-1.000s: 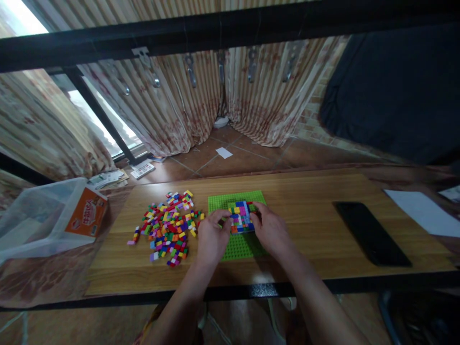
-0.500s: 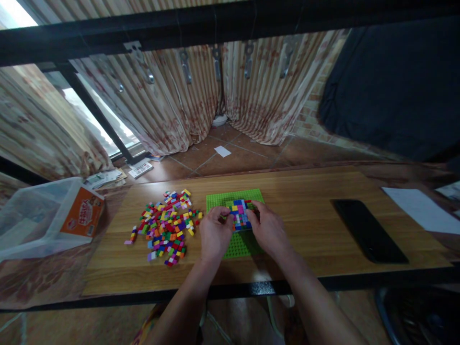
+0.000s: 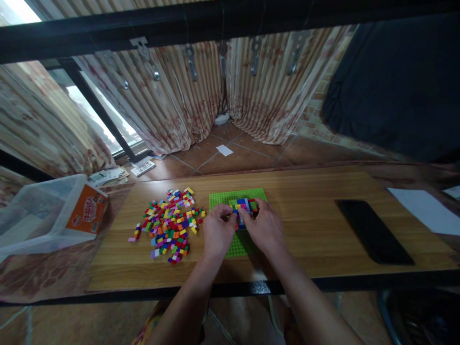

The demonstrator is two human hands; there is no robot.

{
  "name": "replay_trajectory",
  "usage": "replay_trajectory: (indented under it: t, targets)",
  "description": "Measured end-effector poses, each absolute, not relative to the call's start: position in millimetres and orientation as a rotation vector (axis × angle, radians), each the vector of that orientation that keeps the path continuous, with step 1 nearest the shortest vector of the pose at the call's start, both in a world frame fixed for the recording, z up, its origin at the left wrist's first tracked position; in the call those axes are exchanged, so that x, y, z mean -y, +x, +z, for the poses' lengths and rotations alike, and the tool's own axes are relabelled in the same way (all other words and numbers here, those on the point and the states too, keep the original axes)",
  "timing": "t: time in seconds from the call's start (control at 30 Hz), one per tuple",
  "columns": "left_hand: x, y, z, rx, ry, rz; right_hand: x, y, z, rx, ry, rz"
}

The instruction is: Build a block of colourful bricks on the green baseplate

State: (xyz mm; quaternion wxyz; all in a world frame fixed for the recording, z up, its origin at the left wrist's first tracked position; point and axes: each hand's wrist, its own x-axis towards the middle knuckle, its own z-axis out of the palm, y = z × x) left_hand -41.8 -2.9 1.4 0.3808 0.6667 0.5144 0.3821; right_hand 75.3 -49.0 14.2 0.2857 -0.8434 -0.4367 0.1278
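Both forearms cross the near edge of the worktop (image 3: 305, 201) and slant inward, so that the two hands almost meet just left of its middle. The left hand (image 3: 218, 232) has its thumb and forefinger bent close together against the left side of a multicoloured brick block (image 3: 243, 206); whether they pinch the block itself or a small piece cannot be told. The right hand (image 3: 265, 225) is clamped on the block, its thumb laid across the top and its fingers curled around the right side. Both hands are held backs up, wrists over the near part of the worktop.

The block is over the middle of a green baseplate (image 3: 237, 248); whether it touches the studs is hidden. The baseplate lies between the worktop's near and far edges. To its left, loose bricks (image 3: 168, 223) spread toward the left edge, while a black phone (image 3: 373, 232) lies near the right end.

Past the left edge stands a clear plastic box (image 3: 39, 211) with an orange label. Beyond the far edge, a white paper (image 3: 224, 150) lies on the tiled floor, before striped curtains (image 3: 201, 96).
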Motion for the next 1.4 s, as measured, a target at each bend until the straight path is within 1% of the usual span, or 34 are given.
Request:
replay_trajectory:
  t: [0.3, 0.53, 0.9, 1.17, 1.3, 1.4]
  targets:
    - [2, -41, -1, -1.244, 1.599, 0.981, 45, 74, 13, 1.029, -2.247, 0.398]
    - [-5, -42, -1, -1.187, 1.375, 0.98, 46, 75, 11, 1.034, -2.227, 0.414]
    - [-6, -36, 2, -1.32, 1.422, 1.002, 44, 70, 10, 1.009, -2.291, 0.382]
    - [-8, -37, -4, -1.232, 1.349, 1.015, 47, 70, 7, 1.043, -2.266, 0.358]
    - [-11, -46, 4, -1.136, 1.204, 0.96, 50, 80, 6, 1.085, -2.161, 0.417]
    - [-20, -58, 14, -1.128, 1.188, 1.016, 53, 88, 8, 1.08, -2.039, 0.534]
